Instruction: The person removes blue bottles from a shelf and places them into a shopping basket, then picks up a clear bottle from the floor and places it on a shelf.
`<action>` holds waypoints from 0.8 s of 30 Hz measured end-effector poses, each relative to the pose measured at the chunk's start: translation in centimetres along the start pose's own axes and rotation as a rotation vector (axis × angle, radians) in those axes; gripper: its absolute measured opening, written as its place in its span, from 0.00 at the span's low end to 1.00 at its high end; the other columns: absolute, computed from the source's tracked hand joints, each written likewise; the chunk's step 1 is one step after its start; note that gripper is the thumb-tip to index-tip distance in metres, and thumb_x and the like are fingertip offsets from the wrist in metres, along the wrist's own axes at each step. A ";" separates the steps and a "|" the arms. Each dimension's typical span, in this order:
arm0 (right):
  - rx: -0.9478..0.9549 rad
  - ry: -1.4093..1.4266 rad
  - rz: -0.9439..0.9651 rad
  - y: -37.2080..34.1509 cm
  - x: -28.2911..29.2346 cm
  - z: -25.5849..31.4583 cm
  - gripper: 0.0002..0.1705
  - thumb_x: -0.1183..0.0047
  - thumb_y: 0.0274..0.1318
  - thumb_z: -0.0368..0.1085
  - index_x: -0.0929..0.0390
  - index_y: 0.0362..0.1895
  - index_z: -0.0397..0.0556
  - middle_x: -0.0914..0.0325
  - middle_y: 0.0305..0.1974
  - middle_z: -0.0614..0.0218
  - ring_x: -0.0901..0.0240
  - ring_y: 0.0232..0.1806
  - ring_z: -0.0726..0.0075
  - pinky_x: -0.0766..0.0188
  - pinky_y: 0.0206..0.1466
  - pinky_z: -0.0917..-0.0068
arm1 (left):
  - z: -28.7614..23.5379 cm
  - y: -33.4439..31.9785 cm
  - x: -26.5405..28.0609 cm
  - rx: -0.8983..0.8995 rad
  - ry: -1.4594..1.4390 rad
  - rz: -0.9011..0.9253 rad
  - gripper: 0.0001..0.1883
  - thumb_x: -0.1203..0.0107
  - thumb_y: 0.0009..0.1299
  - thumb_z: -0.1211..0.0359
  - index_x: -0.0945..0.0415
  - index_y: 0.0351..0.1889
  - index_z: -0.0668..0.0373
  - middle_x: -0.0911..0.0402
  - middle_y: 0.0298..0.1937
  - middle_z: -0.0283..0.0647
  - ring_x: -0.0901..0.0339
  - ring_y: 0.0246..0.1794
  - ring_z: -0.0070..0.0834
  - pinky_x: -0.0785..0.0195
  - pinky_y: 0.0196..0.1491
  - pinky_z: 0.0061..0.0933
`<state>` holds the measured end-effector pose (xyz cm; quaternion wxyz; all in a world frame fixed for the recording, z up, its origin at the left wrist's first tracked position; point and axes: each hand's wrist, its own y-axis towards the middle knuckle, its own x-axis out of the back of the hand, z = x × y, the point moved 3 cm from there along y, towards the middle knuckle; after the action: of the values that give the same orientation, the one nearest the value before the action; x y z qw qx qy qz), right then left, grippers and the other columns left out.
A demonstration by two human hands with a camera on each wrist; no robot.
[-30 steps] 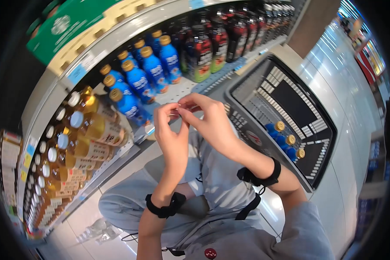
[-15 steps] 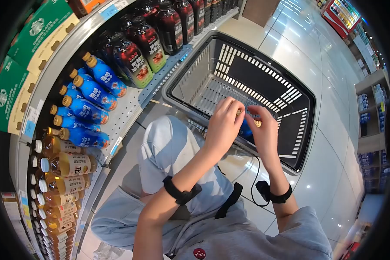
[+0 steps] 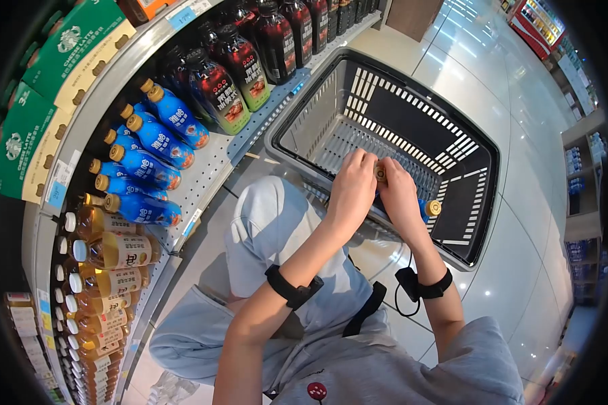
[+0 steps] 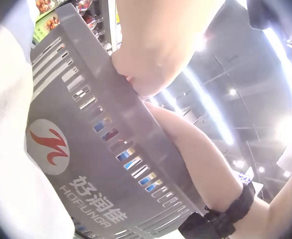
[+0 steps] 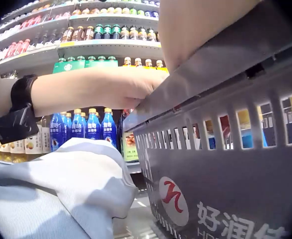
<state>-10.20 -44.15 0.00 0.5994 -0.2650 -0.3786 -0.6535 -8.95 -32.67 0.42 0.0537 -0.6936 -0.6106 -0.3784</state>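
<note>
A gold-capped blue drink bottle [image 3: 381,173] stands between my hands inside the grey shopping basket [image 3: 393,108]. My left hand [image 3: 353,194] reaches over the near rim, its curled fingers gripping the bottle by the cap from the left. From the right, my right hand [image 3: 400,197] holds the same bottle, fingers bent around its top. Most of the bottle is hidden by the hands. Just right of them, another blue bottle [image 3: 432,208] shows its gold cap. In the right wrist view, blue and gold show through the slots of the basket wall [image 5: 210,174].
Left of the basket is a shelf [image 3: 206,169] with several blue bottles [image 3: 152,142], dark red bottles [image 3: 216,94] and amber bottles [image 3: 111,251]. Green boxes [image 3: 67,47] stand on the shelf above. My bent knee [image 3: 267,202] is against the basket's near side.
Both hands have moved from in front of the shelf, rightward to over the basket. In the last half second they have come closer together around the bottle's cap.
</note>
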 end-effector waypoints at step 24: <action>0.711 0.249 -0.345 -0.4 13.5 22.6 0.18 0.37 0.47 0.27 0.25 0.45 0.39 0.24 0.34 0.65 0.29 0.31 0.73 0.31 0.37 0.78 | -5.1 -1.9 14.0 -0.088 -0.030 -0.725 0.39 0.28 0.48 0.67 0.37 0.57 0.61 0.27 0.49 0.48 0.27 0.50 0.47 0.30 0.48 0.41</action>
<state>-14.92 -33.64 23.68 0.5766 0.1071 -0.5443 -0.5999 -13.42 -23.64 11.55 -0.1226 -0.4394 -0.8006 -0.3885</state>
